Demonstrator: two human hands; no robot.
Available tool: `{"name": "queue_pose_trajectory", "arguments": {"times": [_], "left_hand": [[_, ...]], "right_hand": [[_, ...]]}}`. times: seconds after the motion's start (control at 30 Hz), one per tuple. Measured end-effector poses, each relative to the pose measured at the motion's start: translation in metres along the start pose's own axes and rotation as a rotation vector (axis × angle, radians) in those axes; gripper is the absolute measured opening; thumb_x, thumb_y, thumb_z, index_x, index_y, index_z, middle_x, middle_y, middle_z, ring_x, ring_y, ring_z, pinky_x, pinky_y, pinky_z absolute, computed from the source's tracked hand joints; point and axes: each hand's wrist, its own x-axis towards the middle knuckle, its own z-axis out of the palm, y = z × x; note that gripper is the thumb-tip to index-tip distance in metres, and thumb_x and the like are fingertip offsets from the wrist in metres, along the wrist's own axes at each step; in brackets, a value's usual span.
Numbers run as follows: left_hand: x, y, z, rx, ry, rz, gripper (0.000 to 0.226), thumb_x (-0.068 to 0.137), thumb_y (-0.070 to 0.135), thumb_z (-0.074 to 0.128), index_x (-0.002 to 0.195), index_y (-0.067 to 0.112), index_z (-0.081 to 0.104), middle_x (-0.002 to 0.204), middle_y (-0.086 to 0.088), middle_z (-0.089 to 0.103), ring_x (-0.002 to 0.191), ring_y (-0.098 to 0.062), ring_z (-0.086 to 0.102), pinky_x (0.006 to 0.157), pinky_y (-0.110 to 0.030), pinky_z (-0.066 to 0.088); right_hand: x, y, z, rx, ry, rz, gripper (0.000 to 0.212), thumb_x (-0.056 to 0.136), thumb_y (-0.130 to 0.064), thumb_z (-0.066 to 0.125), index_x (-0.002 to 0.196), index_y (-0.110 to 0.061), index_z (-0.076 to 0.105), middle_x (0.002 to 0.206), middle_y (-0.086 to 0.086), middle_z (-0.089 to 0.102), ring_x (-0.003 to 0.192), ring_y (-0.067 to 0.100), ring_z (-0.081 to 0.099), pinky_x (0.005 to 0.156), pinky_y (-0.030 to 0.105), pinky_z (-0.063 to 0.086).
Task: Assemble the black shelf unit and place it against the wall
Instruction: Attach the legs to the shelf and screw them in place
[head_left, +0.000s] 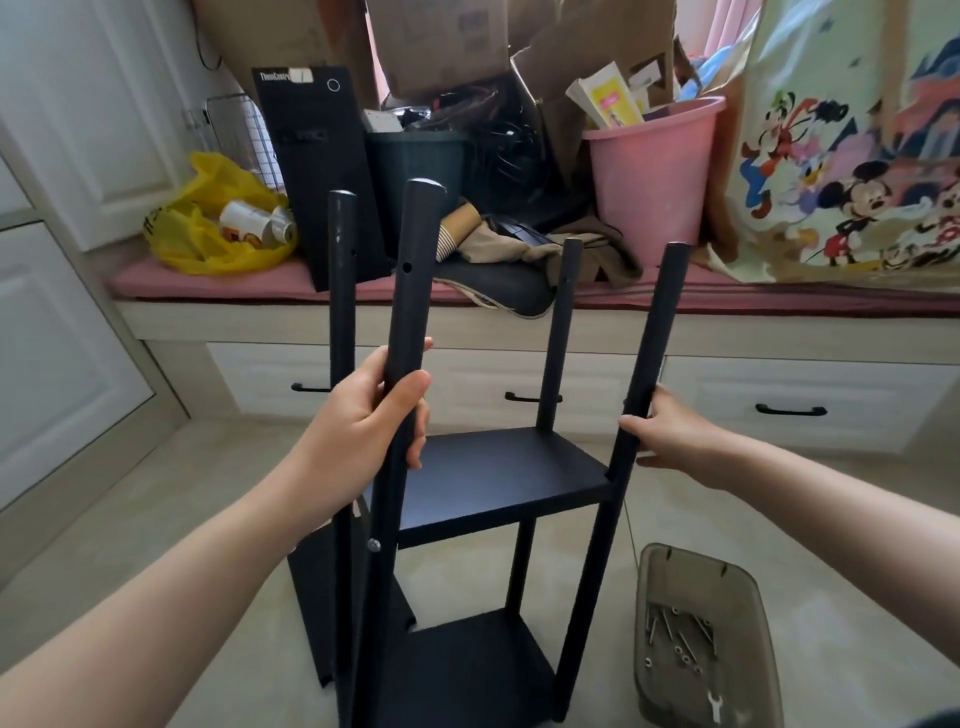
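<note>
The black shelf unit (498, 473) stands upright on the floor in the middle of the head view, with two flat shelves mounted between several round black posts that rise above the upper shelf. My left hand (363, 415) grips the near left post (410, 291) just above the upper shelf. My right hand (670, 431) holds the near right post (654, 332), fingers behind it and thumb in front. A loose black shelf panel (311, 613) leans against the unit's lower left side. A screw head (373, 544) shows on the near left post.
A brownish plastic tray (737, 587) with several screws and a small wrench lies on the floor at the right. Behind the unit runs a cluttered window bench (779, 332) with drawers, a pink bucket (649, 171), a yellow bag (208, 249) and cardboard boxes. White cabinets (62, 312) stand left.
</note>
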Motion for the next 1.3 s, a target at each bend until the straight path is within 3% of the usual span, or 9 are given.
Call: {"name": "queue_pose_trajectory", "arguments": {"times": [0.23,0.33,0.43,0.67,0.77,0.93,1.1,1.3], "left_hand": [[0.011,-0.013,-0.007,0.017,0.088,0.008,0.014,0.105,0.028,0.05,0.117,0.029,0.057,0.07,0.006,0.058,0.064,-0.014,0.057,0.065,-0.024,0.054],[0.015,-0.019,-0.005,0.023,0.101,-0.012,0.01,0.105,0.028,0.05,0.111,0.026,0.058,0.074,0.005,0.06,0.069,-0.014,0.061,0.076,-0.035,0.054],[0.018,-0.024,0.001,-0.004,0.102,-0.042,0.01,0.104,0.026,0.052,0.112,0.022,0.058,0.077,0.002,0.062,0.073,-0.016,0.064,0.085,-0.043,0.056],[0.031,-0.032,0.019,0.051,0.107,-0.064,0.009,0.101,0.024,0.058,0.11,0.025,0.06,0.088,0.001,0.069,0.082,-0.013,0.072,0.08,-0.025,0.054],[0.035,-0.036,0.022,0.085,0.13,-0.069,0.009,0.1,0.024,0.059,0.109,0.028,0.06,0.101,0.004,0.07,0.087,-0.01,0.073,0.083,-0.028,0.054],[0.038,-0.043,0.018,0.124,0.139,-0.082,0.013,0.101,0.024,0.06,0.107,0.035,0.06,0.095,0.024,0.07,0.09,-0.006,0.073,0.084,-0.031,0.053],[0.034,-0.047,0.009,0.14,0.162,-0.112,0.014,0.1,0.025,0.061,0.108,0.037,0.06,0.1,0.011,0.072,0.092,-0.008,0.073,0.083,-0.032,0.056],[0.027,-0.047,-0.002,0.187,0.207,-0.159,0.011,0.1,0.024,0.06,0.106,0.033,0.06,0.109,0.006,0.069,0.094,-0.006,0.073,0.091,-0.038,0.057]], "right_hand": [[-0.018,0.008,-0.009,0.113,0.002,-0.031,0.025,0.099,-0.015,0.058,0.12,-0.018,0.045,0.109,0.014,0.06,0.098,0.028,0.066,0.076,0.042,0.061],[-0.025,0.011,-0.018,0.117,0.048,-0.071,0.023,0.098,-0.014,0.059,0.117,-0.018,0.047,0.108,0.015,0.06,0.095,0.027,0.067,0.065,0.036,0.061],[-0.029,0.016,-0.029,0.108,0.085,-0.108,0.022,0.097,-0.014,0.061,0.114,-0.019,0.049,0.106,0.015,0.063,0.093,0.026,0.068,0.063,0.035,0.06],[-0.037,0.032,-0.051,0.128,0.15,-0.122,0.024,0.094,-0.013,0.065,0.112,-0.02,0.052,0.102,0.014,0.066,0.09,0.026,0.069,0.068,0.039,0.061],[-0.041,0.036,-0.053,0.129,0.159,-0.139,0.024,0.094,-0.013,0.066,0.113,-0.02,0.052,0.101,0.013,0.066,0.091,0.025,0.069,0.069,0.039,0.061],[-0.046,0.04,-0.049,0.116,0.149,-0.166,0.023,0.093,-0.015,0.066,0.111,-0.022,0.052,0.099,0.01,0.064,0.091,0.023,0.068,0.073,0.041,0.062],[-0.051,0.04,-0.043,0.122,0.122,-0.18,0.023,0.095,-0.015,0.065,0.112,-0.019,0.052,0.1,0.009,0.062,0.095,0.022,0.067,0.069,0.035,0.061],[-0.057,0.034,-0.029,0.046,0.124,-0.225,0.023,0.095,-0.014,0.064,0.115,-0.019,0.051,0.1,0.007,0.059,0.094,0.025,0.065,0.075,0.042,0.062]]}}
